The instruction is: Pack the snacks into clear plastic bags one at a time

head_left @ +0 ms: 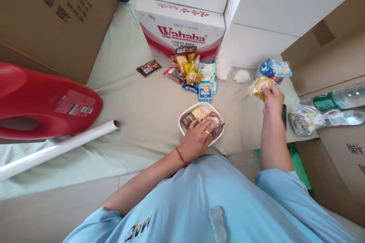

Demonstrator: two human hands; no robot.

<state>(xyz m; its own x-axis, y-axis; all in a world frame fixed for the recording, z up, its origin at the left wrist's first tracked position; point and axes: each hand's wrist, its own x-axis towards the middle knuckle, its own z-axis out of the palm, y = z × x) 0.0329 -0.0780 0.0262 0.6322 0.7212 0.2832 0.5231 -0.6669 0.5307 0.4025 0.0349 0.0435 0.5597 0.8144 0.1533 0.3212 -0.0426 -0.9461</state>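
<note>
Under everything we have a table [125, 72] draped in pale green cloth. A big brown carton [54, 22] stands on its left, with more cartons along the right edge. Against the far side sits our white and red Wahaha box [182, 32]. Near the brown carton we see a red jug [48, 91], with a long white tube [59, 149] just in front of it. Over at the right lie two clear bottles [345, 97], one with a green label.

A heap of snack packets [191, 74] rests in front of the box, yellow, blue, brown and mint green among them. Between the heap and us is a white bowl [184, 111] with several packets in it, a cream one [198, 112] at its far side.

Our left hand [198, 134] lies over the bowl, its grip loose, fingers stretched across the packets and curled round nothing that we can see. Our right hand [273, 98] has its grip closed, thumb and fingers pinching a yellow packet [258, 86] beside a small group of blue packets [274, 68]; we cannot tell whether the pinched one touches the cloth. A single brown packet [148, 68] lies apart, left of the heap. Smallest are our red bracelet [181, 156] and gold ring [207, 132].
</note>
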